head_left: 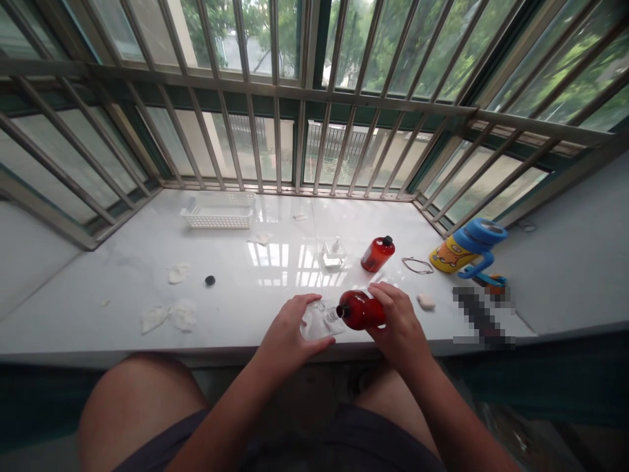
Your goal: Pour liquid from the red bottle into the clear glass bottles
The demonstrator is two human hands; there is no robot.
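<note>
The left hand [289,333] is curled around a clear plastic container [320,321]. The right hand [400,321] firmly grips a red bottle [361,310], its mouth touching the container.

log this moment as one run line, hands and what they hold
left hand: holds clear piece | right hand: holds red bottle, on its side, neck toward clear piece | nearby: upright red bottle, white basket

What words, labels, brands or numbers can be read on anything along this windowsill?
None can be read. The red bottle in the right hand, clear plastic piece in the left hand, standing red bottle and yellow cup show nothing legible; the cup's print is too small, the pixelated patch blurred out.
</note>
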